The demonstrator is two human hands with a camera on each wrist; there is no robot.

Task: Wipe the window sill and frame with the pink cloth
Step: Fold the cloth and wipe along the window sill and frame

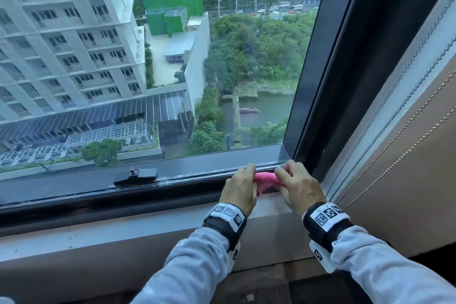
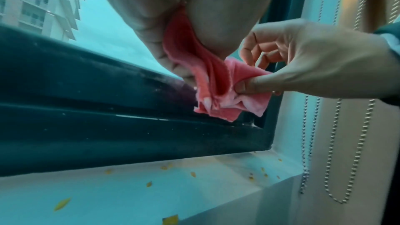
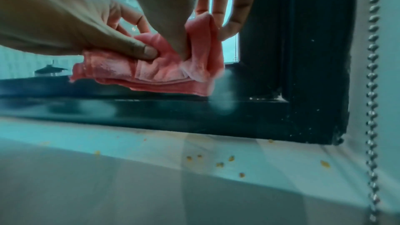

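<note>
A folded pink cloth [image 1: 265, 177] hangs between both hands just above the dark bottom rail of the window frame [image 1: 172, 190], close to its lower right corner. My left hand [image 1: 243, 180] grips the cloth's left part, thumb pressed into the folds [image 3: 149, 52]. My right hand [image 1: 293, 177] pinches the right part with thumb and fingers [image 2: 244, 85]. In the wrist views the cloth [image 2: 216, 95] [image 3: 162, 73] shows pale dusty patches. The light window sill [image 1: 123, 234] lies below the frame, under my wrists.
A black window latch [image 1: 135, 175] sits on the rail to the left. Bead chains [image 1: 394, 111] hang beside a brown blind [image 1: 419, 168] on the right. Small yellow flecks [image 3: 220, 163] dot the sill [image 2: 151, 186]. White specks cling to the frame corner [image 3: 279, 97].
</note>
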